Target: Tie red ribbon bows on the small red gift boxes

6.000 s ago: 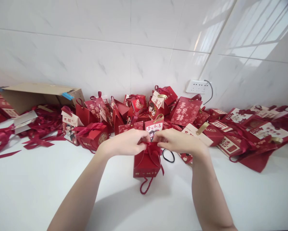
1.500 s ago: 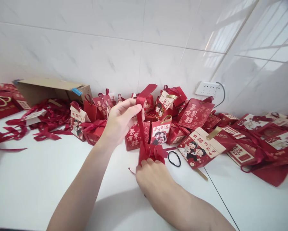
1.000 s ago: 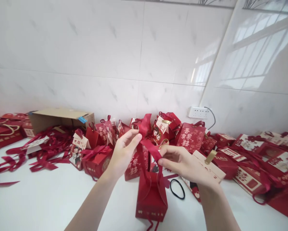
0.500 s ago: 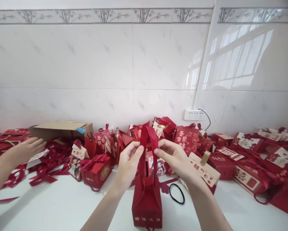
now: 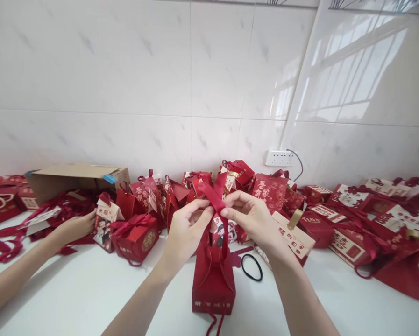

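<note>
A small red gift box (image 5: 213,287) with gold lettering along its front edge stands upright on the white table in front of me. A dark red ribbon (image 5: 215,198) rises from its top, and its two ends cross above the box. My left hand (image 5: 188,228) pinches one strand between thumb and fingers. On the other side, my right hand (image 5: 253,217) grips the other strand the same way. Both hands are above the box, close together at the crossing. Two thin cords (image 5: 216,322) hang from the box's near side.
Several red and cream gift boxes (image 5: 135,240) line the table along the tiled wall. At left, another person's hand (image 5: 79,227) reaches into a heap of ribbons (image 5: 67,203) by an open cardboard box (image 5: 79,171). A black elastic loop (image 5: 243,267) lies right of my box.
The ribbon ends, side by side before, now cross between my hands. The other person's hand has moved right and down into the ribbons. My view has tilted downward.
</note>
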`<state>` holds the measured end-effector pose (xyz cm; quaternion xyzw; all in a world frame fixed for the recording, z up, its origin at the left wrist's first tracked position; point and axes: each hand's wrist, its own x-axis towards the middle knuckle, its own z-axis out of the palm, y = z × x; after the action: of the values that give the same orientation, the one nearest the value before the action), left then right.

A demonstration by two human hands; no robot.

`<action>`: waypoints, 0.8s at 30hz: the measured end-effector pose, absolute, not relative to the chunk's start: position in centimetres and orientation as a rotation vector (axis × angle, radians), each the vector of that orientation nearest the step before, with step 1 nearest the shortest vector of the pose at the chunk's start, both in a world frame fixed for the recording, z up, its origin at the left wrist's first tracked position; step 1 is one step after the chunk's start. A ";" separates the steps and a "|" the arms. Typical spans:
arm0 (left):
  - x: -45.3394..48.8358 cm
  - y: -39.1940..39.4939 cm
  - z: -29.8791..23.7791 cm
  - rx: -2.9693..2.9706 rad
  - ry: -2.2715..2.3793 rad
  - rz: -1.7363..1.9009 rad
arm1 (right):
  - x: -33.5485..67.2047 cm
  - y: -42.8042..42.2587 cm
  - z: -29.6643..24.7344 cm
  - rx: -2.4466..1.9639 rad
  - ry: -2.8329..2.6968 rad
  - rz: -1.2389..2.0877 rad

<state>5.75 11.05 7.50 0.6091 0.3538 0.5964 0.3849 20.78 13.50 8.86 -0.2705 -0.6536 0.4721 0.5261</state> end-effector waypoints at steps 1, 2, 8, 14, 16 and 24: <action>5.8 10.8 7.6 1.581 0.915 1.508 | 20.7 13.5 8.9 -0.662 -1.555 1.104; 5.8 10.6 7.7 1.603 0.920 1.501 | 20.7 13.4 8.9 -0.675 -1.543 1.078; 5.8 9.6 8.3 1.649 0.881 1.469 | 20.5 12.6 9.0 -0.723 -1.564 0.981; 5.5 9.3 8.7 1.621 0.914 1.442 | 20.4 11.6 9.0 -0.809 -1.643 0.863; 5.4 9.4 8.8 1.612 0.898 1.431 | 20.5 11.4 9.1 -0.824 -1.673 0.836; 5.3 10.1 8.5 1.473 0.826 1.408 | 20.9 11.9 9.3 -0.828 -1.638 0.886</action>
<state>5.28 10.07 8.47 0.5970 0.3348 0.5704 0.4541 20.87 11.87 9.27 -0.3460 -0.6844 0.3703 0.5242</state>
